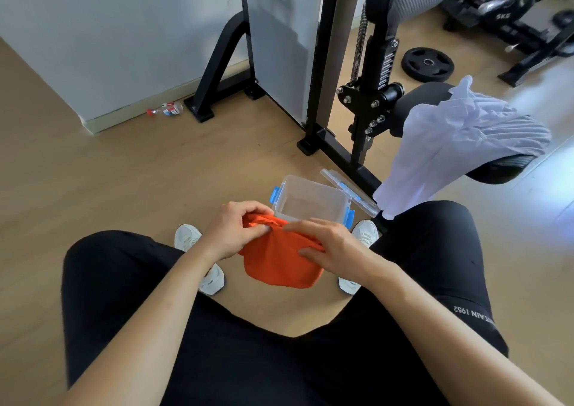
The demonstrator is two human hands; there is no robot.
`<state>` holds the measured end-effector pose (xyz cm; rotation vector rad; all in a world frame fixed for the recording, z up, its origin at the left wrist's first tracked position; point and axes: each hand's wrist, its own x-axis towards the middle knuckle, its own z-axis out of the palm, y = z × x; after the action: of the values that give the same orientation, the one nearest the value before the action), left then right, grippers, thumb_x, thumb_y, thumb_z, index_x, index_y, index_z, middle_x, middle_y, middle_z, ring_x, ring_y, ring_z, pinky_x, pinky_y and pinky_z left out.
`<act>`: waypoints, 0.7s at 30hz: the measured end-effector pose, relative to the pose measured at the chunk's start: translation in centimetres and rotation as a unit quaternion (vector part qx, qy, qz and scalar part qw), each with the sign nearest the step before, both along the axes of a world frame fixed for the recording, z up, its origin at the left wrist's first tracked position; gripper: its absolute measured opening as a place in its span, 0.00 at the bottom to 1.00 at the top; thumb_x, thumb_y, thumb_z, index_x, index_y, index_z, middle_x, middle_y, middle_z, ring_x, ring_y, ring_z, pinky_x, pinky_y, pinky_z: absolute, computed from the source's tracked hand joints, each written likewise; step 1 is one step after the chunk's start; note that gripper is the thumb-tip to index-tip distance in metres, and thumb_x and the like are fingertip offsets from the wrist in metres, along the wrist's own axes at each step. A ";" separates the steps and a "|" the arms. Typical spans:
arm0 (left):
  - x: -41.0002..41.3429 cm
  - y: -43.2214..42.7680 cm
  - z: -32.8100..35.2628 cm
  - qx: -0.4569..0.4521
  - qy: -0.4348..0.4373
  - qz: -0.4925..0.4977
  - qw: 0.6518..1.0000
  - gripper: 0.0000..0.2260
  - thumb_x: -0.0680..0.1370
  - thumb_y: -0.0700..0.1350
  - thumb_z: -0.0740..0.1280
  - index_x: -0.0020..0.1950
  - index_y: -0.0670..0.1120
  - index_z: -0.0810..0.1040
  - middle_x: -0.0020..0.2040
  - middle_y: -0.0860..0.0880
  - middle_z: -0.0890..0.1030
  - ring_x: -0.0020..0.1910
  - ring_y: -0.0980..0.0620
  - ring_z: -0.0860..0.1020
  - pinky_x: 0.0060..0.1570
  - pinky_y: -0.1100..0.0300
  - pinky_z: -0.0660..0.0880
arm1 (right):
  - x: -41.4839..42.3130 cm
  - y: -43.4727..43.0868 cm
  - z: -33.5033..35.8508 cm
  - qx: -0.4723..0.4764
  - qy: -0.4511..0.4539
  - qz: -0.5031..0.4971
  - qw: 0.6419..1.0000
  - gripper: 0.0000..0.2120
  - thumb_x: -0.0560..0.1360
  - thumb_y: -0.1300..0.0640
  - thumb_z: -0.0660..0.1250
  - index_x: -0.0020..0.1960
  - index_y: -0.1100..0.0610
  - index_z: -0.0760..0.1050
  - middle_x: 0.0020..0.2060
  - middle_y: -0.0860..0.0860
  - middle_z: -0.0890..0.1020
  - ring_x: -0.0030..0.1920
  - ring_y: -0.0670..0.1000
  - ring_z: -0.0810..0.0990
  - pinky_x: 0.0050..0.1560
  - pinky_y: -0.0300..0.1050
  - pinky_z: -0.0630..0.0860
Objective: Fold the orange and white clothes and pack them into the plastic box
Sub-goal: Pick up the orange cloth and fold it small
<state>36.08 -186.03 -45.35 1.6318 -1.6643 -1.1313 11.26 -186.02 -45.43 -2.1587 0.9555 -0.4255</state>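
A folded orange garment (278,261) hangs between my knees, just in front of the plastic box. My left hand (236,230) pinches its upper left edge. On the garment's right side, my right hand (326,244) grips the cloth with the fingers laid over it. The clear plastic box (310,203) with blue clips stands open and empty on the floor between my white shoes. Its lid (349,195) leans beside it on the right. The white garment (459,138) lies draped, unfolded, over a black padded seat at the right.
A black gym machine frame (351,104) rises directly behind the box. A weight plate (428,63) and more gym gear lie at the back right. By the wall at the left lies a plastic bottle (166,110). Bare wooden floor extends to the left.
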 end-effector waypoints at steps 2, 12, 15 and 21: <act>-0.1 -0.1 0.1 -0.002 -0.005 -0.002 1.000 0.14 0.72 0.39 0.75 0.48 0.58 0.83 0.42 0.63 0.83 0.42 0.61 0.81 0.42 0.62 0.78 | -0.1 0.4 -0.3 0.011 0.032 0.023 0.999 0.24 0.75 0.62 0.71 0.69 0.46 0.75 0.59 0.47 0.77 0.56 0.46 0.76 0.54 0.33 0.73; -0.5 0.2 -0.1 -0.014 -0.054 0.009 0.998 0.14 0.66 0.49 0.81 0.49 0.54 0.84 0.42 0.55 0.84 0.41 0.55 0.81 0.43 0.60 0.78 | 0.8 0.5 -0.6 0.023 0.080 -0.103 0.991 0.23 0.72 0.60 0.70 0.66 0.47 0.79 0.44 0.48 0.77 0.46 0.48 0.75 0.49 0.43 0.72; -1.3 0.6 0.2 -0.003 -0.018 -0.021 1.000 0.17 0.65 0.41 0.80 0.49 0.55 0.83 0.41 0.56 0.84 0.37 0.55 0.80 0.39 0.60 0.79 | 0.8 0.4 -0.7 0.072 0.046 -0.167 0.982 0.22 0.71 0.60 0.72 0.64 0.47 0.80 0.46 0.51 0.81 0.48 0.51 0.77 0.52 0.45 0.74; -3.7 1.6 0.0 -0.025 0.046 0.005 0.999 0.21 0.62 0.40 0.81 0.52 0.51 0.81 0.44 0.54 0.84 0.41 0.55 0.82 0.41 0.61 0.80 | 1.2 0.7 0.0 0.183 -0.040 -0.260 0.947 0.20 0.71 0.60 0.73 0.60 0.44 0.81 0.46 0.46 0.83 0.46 0.50 0.82 0.48 0.44 0.81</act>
<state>32.34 -184.41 -45.35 1.5321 -1.6124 -1.1340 12.41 -185.37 -45.44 -1.5314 1.4345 -0.5300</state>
